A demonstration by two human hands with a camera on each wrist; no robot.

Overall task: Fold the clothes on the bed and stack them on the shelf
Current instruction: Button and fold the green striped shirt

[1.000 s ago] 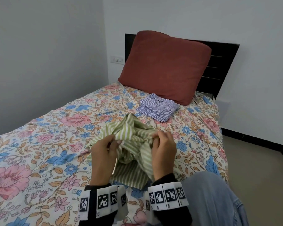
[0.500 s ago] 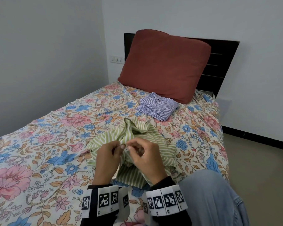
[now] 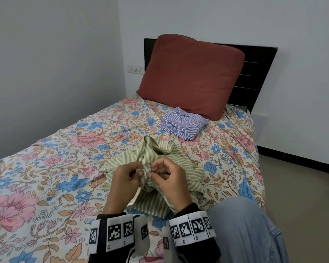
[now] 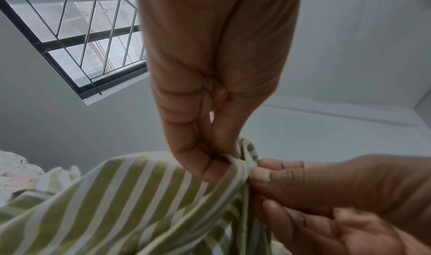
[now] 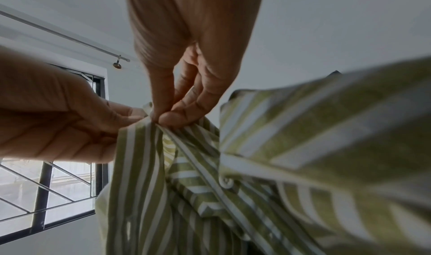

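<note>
Green-striped shirt (image 3: 156,168) edge is pinched by left hand (image 3: 124,179) and right hand (image 3: 171,179), seemingly for buttoning; folded blue shirt (image 3: 181,122) at 12 o'clock.

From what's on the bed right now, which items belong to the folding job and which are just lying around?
Part of the job:
- green-and-white striped shirt, crumpled, pinched at one edge by the left hand and right hand
- blue-and-white striped shirt, already folded, resting by the pillow

Just lying about:
- rust-red pillow
- floral bedsheet
- dark headboard

No shelf in view.
</note>
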